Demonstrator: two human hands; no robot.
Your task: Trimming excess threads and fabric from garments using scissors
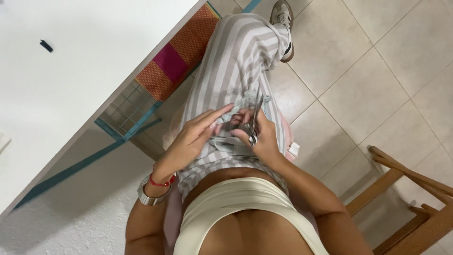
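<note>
The small metal scissors (255, 120) sit in my right hand (262, 139), fingers closed round the handles, blades pointing away over my lap. My left hand (196, 137) lies beside them, fingers stretched flat, pinning pale fabric (222, 144) on my striped trousers (236, 61). From the scissors, the white table (71, 71) edges left and a wooden chair (410, 198) stands well right.

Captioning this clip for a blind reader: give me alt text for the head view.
Seen from above, a seated person's right hand holds small metal scissors over pale fabric on their striped trousers, left hand pressing it. White table left, wooden chair right.
</note>
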